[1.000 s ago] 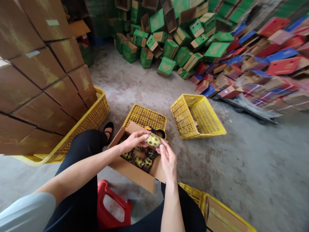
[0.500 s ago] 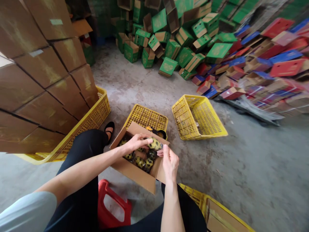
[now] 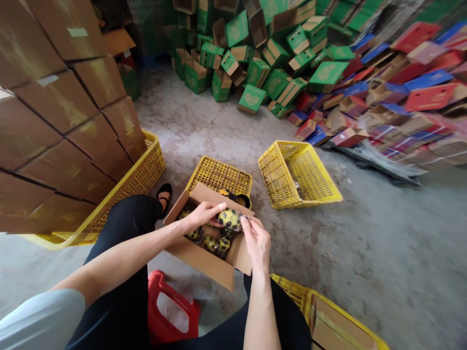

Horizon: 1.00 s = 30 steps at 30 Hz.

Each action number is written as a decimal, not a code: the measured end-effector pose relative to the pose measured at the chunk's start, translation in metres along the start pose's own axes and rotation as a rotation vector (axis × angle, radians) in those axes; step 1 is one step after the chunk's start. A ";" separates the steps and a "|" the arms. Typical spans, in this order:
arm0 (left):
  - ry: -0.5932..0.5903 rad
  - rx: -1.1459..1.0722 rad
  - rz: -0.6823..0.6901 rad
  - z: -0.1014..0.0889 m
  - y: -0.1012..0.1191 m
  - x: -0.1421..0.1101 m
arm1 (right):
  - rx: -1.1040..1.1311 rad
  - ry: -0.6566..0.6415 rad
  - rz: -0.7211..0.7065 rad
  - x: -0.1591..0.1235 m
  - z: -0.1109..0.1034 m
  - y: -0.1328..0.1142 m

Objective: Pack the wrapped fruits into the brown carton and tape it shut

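A yellow item with black spots (image 3: 229, 219), wrapped in clear plastic, is held between my two hands above an open cardboard box (image 3: 204, 262). My left hand (image 3: 205, 215) is closed on its left end, thumb on top. With thumb and fingers, my right hand (image 3: 258, 239) pinches the right end of the wrap. Inside the box lie several similar spotted items (image 3: 211, 243), also in clear plastic; my hands hide some of them. The box's flaps stand open.
Beyond the box are a low yellow crate (image 3: 219, 176) and a black-and-yellow object (image 3: 241, 199). A tilted yellow crate (image 3: 301, 175) sits to the right. Stacked cartons (image 3: 62, 112) rise at left. A red stool (image 3: 173, 311) is below. Green boxes (image 3: 251, 97) and red-blue boxes (image 3: 430, 97) are piled behind.
The spotted item has turned between my hands and shows more of its spotted side. My right hand has shifted slightly left along it. The view has moved a little.
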State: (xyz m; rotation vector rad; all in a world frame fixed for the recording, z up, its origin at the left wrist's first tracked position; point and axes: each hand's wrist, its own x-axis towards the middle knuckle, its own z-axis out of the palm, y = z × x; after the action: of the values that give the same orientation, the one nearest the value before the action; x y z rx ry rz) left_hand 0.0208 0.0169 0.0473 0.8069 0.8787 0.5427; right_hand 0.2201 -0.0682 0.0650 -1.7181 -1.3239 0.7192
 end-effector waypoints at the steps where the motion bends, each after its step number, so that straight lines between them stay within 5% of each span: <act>1: -0.004 0.001 -0.007 0.000 -0.001 0.000 | 0.011 -0.012 0.023 0.000 0.000 0.002; 12: -0.106 -0.052 0.072 0.000 0.003 -0.005 | -0.004 0.036 0.134 -0.001 0.000 0.005; 17: -0.044 -0.065 0.102 -0.001 0.003 -0.002 | 0.207 0.044 0.185 0.001 0.004 0.003; 23: 0.079 -0.054 0.148 -0.003 -0.001 0.002 | 0.174 -0.133 -0.024 -0.001 0.011 -0.007; 27: 0.066 -0.035 0.128 0.000 -0.002 0.000 | -0.039 -0.126 -0.175 -0.001 0.012 -0.009; 30: 0.048 -0.088 0.073 0.000 -0.001 0.001 | -0.055 -0.093 -0.138 -0.001 0.010 -0.006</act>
State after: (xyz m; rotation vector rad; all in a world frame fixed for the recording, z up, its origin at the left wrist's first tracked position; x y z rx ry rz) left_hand 0.0216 0.0168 0.0466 0.7506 0.8658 0.6626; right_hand 0.2082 -0.0662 0.0653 -1.6347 -1.5227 0.6960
